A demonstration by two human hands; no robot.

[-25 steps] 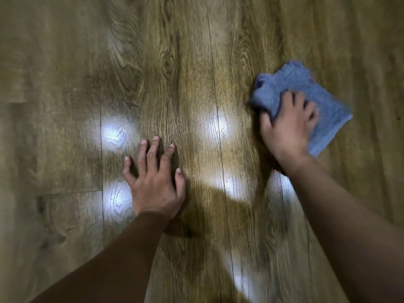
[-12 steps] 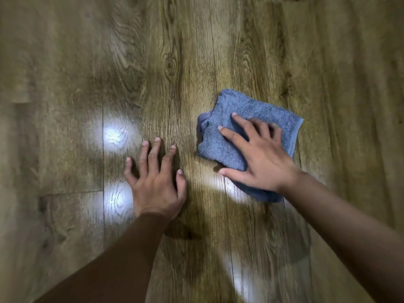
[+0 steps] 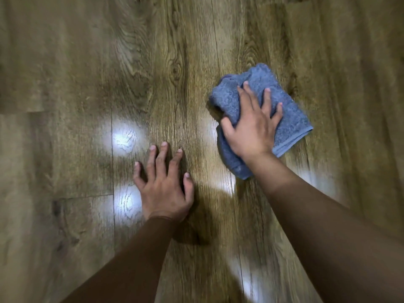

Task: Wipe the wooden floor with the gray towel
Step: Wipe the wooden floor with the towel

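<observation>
The gray towel [image 3: 290, 115], bluish-gray and folded into a bunched pad, lies on the wooden floor [image 3: 175, 62] right of centre. My right hand [image 3: 253, 127] presses flat on top of it, fingers spread, thumb hooked over its left edge, covering the towel's middle. My left hand [image 3: 165, 186] rests palm down on the bare planks to the lower left of the towel, fingers apart and holding nothing. A gap of floor separates the two hands.
Brown wood-grain planks fill the whole view, their seams running away from me. Bright light reflections [image 3: 124, 137] shine on the boards left of my left hand and below the towel. My arms' shadow falls between the forearms.
My right hand swept the towel from the upper right toward my left hand, then back out to the right and slightly away. My left hand has stayed planted.
</observation>
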